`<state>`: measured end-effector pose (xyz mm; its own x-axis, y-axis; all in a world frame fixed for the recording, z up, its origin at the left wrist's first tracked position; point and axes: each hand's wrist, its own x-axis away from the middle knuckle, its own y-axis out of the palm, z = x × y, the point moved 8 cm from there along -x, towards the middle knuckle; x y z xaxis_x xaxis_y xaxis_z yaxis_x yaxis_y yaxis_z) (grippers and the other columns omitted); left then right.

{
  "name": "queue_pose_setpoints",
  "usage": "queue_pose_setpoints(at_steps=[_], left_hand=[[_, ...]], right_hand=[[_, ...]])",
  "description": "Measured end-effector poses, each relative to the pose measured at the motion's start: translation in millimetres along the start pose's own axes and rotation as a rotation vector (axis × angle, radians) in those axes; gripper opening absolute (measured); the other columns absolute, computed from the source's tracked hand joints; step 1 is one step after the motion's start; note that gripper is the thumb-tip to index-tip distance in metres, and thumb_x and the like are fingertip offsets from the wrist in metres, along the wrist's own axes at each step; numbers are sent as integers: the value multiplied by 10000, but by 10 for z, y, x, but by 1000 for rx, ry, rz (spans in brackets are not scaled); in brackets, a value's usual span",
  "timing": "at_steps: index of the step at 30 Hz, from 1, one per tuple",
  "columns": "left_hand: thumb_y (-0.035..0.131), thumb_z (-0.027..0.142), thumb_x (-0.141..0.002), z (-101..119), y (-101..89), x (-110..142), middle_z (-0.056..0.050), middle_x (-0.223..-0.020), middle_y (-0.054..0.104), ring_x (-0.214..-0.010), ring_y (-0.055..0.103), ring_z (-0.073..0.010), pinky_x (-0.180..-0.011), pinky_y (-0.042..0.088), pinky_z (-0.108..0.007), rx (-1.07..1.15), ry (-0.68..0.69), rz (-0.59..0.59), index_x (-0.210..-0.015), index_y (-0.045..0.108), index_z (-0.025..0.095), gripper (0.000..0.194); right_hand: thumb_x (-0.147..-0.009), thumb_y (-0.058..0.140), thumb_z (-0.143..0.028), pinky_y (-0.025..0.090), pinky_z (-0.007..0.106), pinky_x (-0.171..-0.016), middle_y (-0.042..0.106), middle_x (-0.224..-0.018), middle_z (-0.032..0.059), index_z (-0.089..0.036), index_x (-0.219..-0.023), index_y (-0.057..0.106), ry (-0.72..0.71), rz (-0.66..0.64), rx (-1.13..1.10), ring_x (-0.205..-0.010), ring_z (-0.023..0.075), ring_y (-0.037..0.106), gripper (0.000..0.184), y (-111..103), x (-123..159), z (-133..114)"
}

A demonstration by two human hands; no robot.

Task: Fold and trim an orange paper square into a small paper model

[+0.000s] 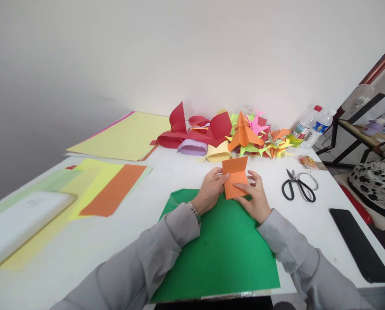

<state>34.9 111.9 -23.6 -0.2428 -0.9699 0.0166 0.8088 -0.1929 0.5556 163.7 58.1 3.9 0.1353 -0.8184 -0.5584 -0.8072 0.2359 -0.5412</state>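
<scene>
A small orange sheet of paper is held up above the green sheet, with a crease across it and its upper part bent at an angle. My left hand pinches its left edge between thumb and fingers. On the right side, my right hand grips the same paper, some fingers lying over its front and the index finger raised beside the edge. A metal watch band circles my left wrist. The green sheet lies flat on the table under both hands.
Folded paper planes and stars and curled red paper shapes line the wall. Scissors and a black phone-like slab lie at right, two bottles behind. Colored sheets and a white box are left; a person sits far right.
</scene>
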Motion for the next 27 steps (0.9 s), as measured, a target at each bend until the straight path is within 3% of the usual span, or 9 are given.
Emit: queue_pose_setpoints(at_steps=[4, 7, 11, 14, 20, 27], left_hand=[[741, 282, -689, 0, 51, 26, -79, -915, 706, -819, 678, -203, -749, 543, -355, 8, -20, -27, -1054, 560, 155, 427], [754, 248, -676, 22, 109, 49, -109, -1049, 687, -915, 668, -233, -803, 544, -380, 9, -20, -80, -1111, 566, 150, 484], [760, 264, -672, 6, 132, 78, -125, -1085, 684, -972, 651, -261, -820, 545, -386, -73, -43, -103, -1064, 621, 120, 441], [765, 278, -665, -5, 135, 95, -117, -1076, 692, -962, 653, -261, -822, 547, -396, -104, -38, -103, -1026, 645, 115, 414], [754, 279, -682, -23, 182, 143, -104, -1081, 694, -981, 647, -255, -815, 556, -386, -104, -33, -135, -1036, 646, 124, 401], [827, 280, -560, -4, 154, 170, -108, -1008, 717, -906, 669, -263, -811, 549, -395, -290, -46, -58, -973, 669, 98, 477]], right_hand=[[-797, 636, -310, 454, 413, -907, 505, -1161, 95, -259, -907, 728, 95, 59, -161, -1075, 247, 518, 153, -59, -41, 61], [-815, 605, -367, 485, 352, -785, 601, -921, 66, -240, -822, 729, 223, 91, -277, -885, 206, 586, 177, -96, -69, 148], [-790, 613, -419, 446, 298, -642, 610, -714, 32, -200, -642, 681, 357, 135, -368, -688, 167, 560, 273, -143, -79, 230], [-773, 622, -434, 421, 290, -627, 598, -650, 18, -188, -582, 653, 410, 160, -398, -639, 156, 536, 313, -165, -69, 271], [-730, 654, -453, 412, 283, -577, 595, -554, -10, -183, -640, 649, 557, 207, -477, -551, 145, 521, 285, -139, 1, 423], [-706, 680, -441, 422, 271, -554, 590, -566, -26, -188, -672, 607, 543, 214, -511, -532, 135, 531, 266, -123, -1, 393]])
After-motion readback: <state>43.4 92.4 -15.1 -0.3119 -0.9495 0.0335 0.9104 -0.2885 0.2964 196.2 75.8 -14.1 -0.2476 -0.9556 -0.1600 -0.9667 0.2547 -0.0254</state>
